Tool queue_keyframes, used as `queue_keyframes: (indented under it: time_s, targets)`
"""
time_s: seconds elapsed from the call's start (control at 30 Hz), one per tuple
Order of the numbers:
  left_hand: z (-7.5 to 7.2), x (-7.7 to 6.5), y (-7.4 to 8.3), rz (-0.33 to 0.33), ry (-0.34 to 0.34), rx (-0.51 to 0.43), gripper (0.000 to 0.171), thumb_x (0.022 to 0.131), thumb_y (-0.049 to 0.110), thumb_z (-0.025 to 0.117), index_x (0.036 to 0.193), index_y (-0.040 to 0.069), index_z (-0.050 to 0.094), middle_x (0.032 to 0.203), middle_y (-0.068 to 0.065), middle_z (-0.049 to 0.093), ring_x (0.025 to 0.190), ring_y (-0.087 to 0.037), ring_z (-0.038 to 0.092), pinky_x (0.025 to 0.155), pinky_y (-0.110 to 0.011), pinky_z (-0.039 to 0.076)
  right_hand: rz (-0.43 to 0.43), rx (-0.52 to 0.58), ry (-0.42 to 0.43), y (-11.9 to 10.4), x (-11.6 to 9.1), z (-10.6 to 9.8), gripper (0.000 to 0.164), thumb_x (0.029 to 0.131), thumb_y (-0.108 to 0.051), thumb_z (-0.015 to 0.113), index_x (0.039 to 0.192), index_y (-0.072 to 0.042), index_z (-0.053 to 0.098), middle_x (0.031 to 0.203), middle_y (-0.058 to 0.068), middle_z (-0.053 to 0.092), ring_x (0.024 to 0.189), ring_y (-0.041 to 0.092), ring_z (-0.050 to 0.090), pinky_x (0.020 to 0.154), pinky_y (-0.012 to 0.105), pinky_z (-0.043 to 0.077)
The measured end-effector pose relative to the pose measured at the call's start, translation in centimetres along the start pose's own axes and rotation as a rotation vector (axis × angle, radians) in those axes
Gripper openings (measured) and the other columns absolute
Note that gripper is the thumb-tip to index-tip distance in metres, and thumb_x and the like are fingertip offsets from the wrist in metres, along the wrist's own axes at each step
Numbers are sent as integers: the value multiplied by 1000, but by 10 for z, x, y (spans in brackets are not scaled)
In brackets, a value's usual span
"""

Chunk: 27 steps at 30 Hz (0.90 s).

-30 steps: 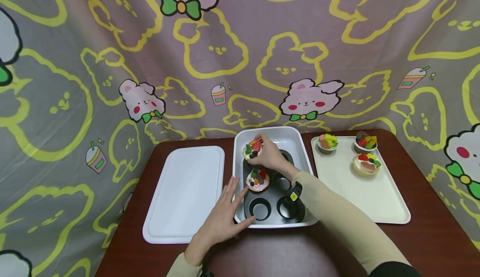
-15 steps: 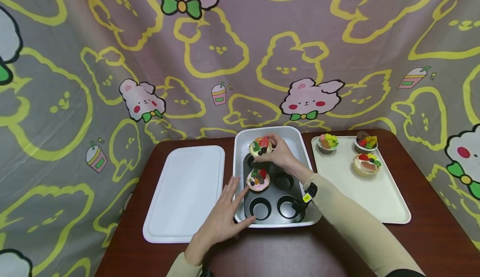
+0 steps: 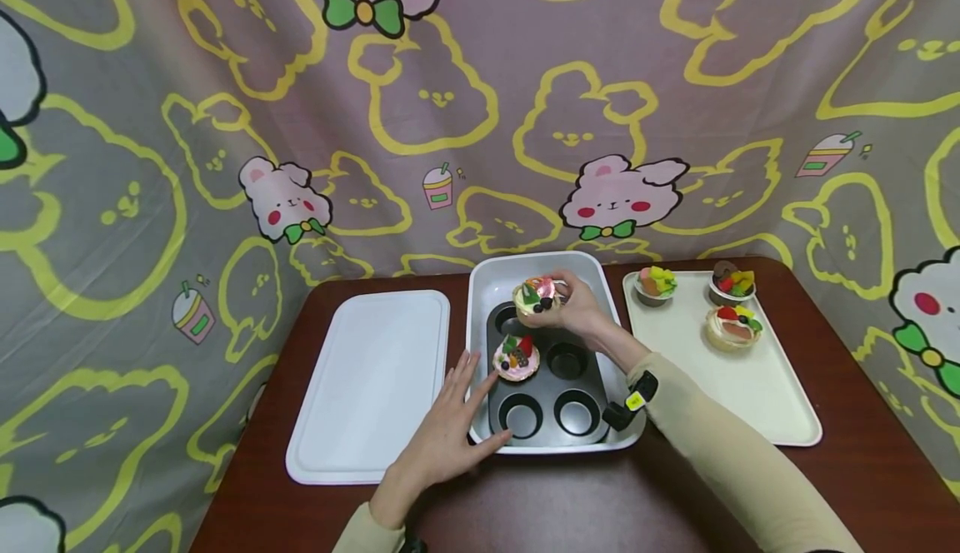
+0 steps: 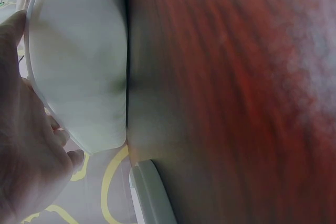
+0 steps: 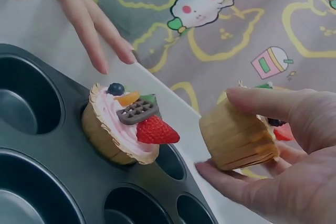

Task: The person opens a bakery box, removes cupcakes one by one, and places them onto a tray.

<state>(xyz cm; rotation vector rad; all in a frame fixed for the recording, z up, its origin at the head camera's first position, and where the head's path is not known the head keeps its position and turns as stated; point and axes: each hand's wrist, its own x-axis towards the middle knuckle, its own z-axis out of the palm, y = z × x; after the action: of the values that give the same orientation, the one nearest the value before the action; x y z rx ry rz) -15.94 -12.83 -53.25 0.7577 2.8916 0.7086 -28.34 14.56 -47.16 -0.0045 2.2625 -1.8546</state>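
Observation:
My right hand [image 3: 583,313] pinches a fruit-topped tart [image 3: 534,301] between thumb and fingers, above the far end of a dark muffin tin [image 3: 548,421]. In the right wrist view, the pleated side of that tart [image 5: 236,135] faces the camera. The tin lies inside a white deep tray [image 3: 570,266]. A pink-cream tart [image 5: 126,121] with a strawberry and a waffle piece sits in the tin's left middle cup. My left hand [image 3: 444,430] is spread at the deep tray's left rim; the left wrist view shows its fingers beside the tray's wall [image 4: 79,66].
On the right, a cream tray [image 3: 720,403] carries a tart [image 3: 732,329] and two fruit cups in metal tins [image 3: 655,286]. A flat white tray [image 3: 371,386] lies on the left of the brown table [image 3: 570,503]. A patterned curtain [image 3: 480,120] hangs close behind.
My right hand has carried the fruit tart rightward and a little nearer, from the tray's far left to above the tin's far end. The left hand has stayed in place.

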Motion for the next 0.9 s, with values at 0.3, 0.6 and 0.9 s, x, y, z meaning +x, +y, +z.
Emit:
queue_keyframes:
  time_s: [0.3,0.6,0.9]
  targets:
    - [0,1,0,0,-4,-6,92,98,70,66,173,25,38,188,-10,10,175,-33,10,139,-65,20,-13,31,-26,7,-4,-14,87,90,-3,87,162,-4,37,159,28,56,133,35,65,107,35,56]
    - [0,1,1,1,-7,5,90,98,71,65,172,25,41,187,-11,12,175,-32,10,139,-64,20,28,58,-11,10,-15,-25,82,90,-7,89,155,-11,39,160,23,59,130,28,68,120,48,48]
    - [0,0,1,-1,3,0,90,98,71,66,172,25,41,188,-11,12,175,-32,10,139,-63,20,6,68,19,11,-29,-45,86,92,-8,88,159,-8,34,165,26,53,138,35,61,130,60,39]
